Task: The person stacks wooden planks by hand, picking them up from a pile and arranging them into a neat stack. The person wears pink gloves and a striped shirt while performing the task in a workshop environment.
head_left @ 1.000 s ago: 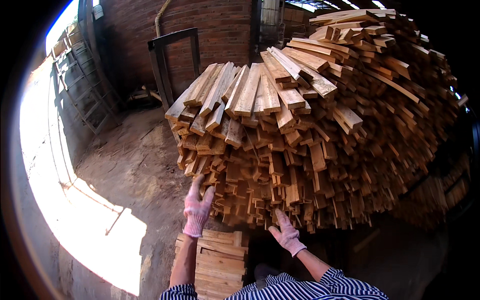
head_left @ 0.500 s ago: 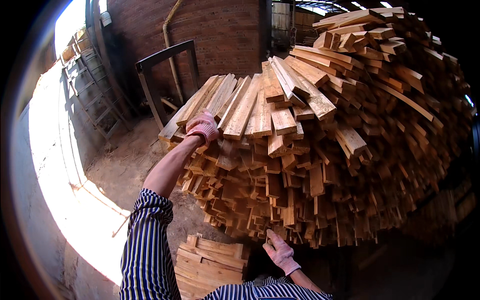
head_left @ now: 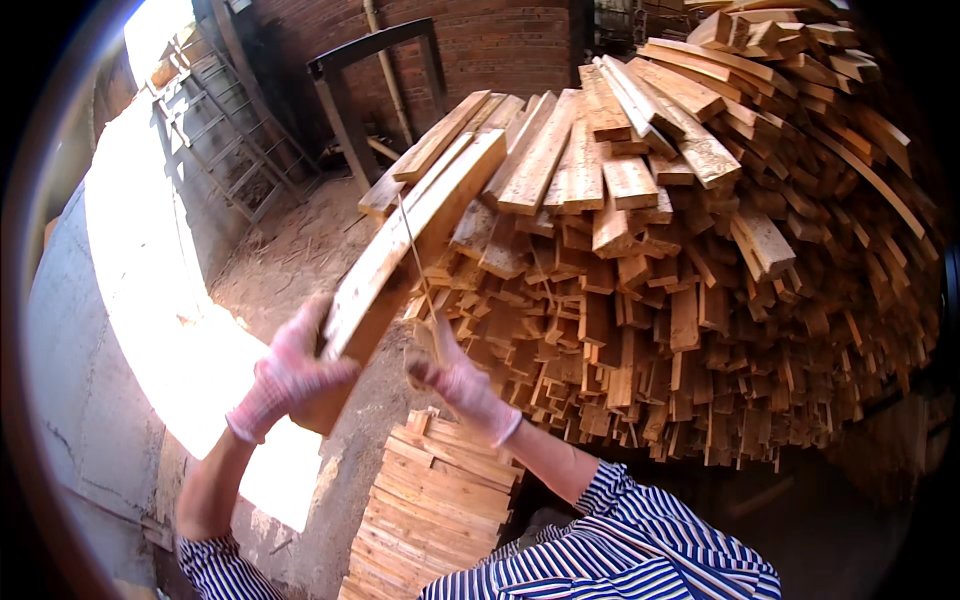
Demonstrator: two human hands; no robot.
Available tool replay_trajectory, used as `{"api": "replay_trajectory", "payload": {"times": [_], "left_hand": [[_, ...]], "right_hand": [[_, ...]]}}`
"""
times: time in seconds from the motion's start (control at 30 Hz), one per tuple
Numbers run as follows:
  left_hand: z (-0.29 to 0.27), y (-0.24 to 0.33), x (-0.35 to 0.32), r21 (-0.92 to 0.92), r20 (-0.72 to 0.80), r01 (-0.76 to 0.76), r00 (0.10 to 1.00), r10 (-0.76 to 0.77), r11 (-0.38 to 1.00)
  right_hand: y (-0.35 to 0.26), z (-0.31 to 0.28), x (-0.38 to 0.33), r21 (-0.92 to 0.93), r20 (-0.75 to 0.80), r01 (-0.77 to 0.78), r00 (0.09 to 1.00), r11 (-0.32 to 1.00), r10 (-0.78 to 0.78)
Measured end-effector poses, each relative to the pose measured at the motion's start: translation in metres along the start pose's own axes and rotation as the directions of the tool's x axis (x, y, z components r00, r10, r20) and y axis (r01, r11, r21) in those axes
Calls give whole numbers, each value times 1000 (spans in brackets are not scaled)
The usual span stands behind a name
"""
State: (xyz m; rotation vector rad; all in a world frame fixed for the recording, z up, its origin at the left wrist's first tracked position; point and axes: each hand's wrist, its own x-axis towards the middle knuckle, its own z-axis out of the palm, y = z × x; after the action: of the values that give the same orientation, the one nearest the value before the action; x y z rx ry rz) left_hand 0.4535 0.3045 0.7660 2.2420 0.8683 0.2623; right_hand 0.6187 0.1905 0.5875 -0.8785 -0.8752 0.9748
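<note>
My left hand [head_left: 290, 375], in a pinkish-white knit glove, grips the near end of a long wooden board [head_left: 425, 220]. The board slants up and away, and its far end is over the top boards of a big stack [head_left: 630, 330]. My right hand [head_left: 460, 385], gloved alike, is just right of the board, apart from it. A thin stick [head_left: 415, 245] rises from its fingers and crosses in front of the board; the fingers are slightly blurred. Below my hands lies a smaller pile of flat boards [head_left: 425, 510].
The stack fills the right side, its board ends jutting unevenly toward me. A dark metal frame [head_left: 340, 110] stands behind it, before a brick wall [head_left: 500, 50]. A ladder [head_left: 230, 140] leans at the far left, near a sunlit strip of floor [head_left: 150, 300].
My left hand has drawn a board off the stack's top left toward me. My right hand has risen from below the stack to beside that board. The view has shifted left.
</note>
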Motion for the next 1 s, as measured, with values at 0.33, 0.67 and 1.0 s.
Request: {"api": "replay_trajectory", "payload": {"times": [0.33,0.67,1.0], "left_hand": [[144,-199,-211,-324,-29,203,974,-224,924],[220,-346,-231,-701,-28,196,953,-302,685],[393,-556,-220,-1000,-17,-4,817,-576,24]], "right_hand": [[131,82,-50,419,188,-303,951,856,244],[358,105,-173,-544,277,-336,793,769,543],[484,66,-163,-824,132,-379,593,420,794]]}}
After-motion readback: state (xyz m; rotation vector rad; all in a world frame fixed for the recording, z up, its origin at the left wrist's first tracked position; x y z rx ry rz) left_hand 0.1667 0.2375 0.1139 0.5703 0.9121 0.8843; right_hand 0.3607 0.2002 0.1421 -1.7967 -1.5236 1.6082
